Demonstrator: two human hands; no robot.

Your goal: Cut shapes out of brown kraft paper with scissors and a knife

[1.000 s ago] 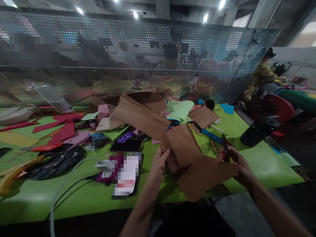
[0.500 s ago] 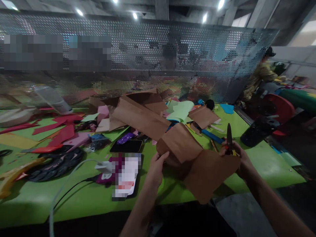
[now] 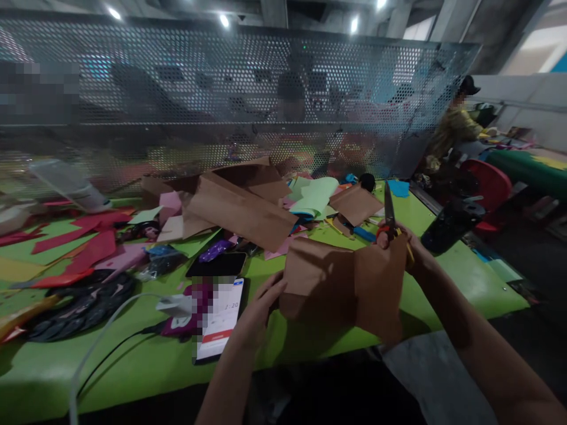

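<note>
A folded sheet of brown paper (image 3: 323, 277) is held up over the green table, creased down its middle, with its right flap standing nearly upright. My left hand (image 3: 266, 295) is closed on the sheet's left edge; the thumb is hard to see. At the upper right corner, my right hand (image 3: 410, 248) grips scissors (image 3: 388, 203) whose blades point upward, and its fingers also pinch the paper there. Yellow shows on the scissors' handle. Behind the sheet lie another long brown paper piece (image 3: 243, 209) and pale green paper (image 3: 316, 198).
Left of my arms lie a lit phone (image 3: 221, 324), a dark phone (image 3: 216, 265), a purple power bank (image 3: 177, 324) with cables, and red paper scraps (image 3: 95, 248). A black tumbler (image 3: 452, 224) stands tilted-looking at right. A perforated metal screen (image 3: 248, 94) borders the table (image 3: 469, 283); a person (image 3: 460, 124) is beyond.
The brown paper has turned from a slant to nearly level, its right flap lifted upright. My right hand has risen with the scissors. The camera view has shifted slightly right.
</note>
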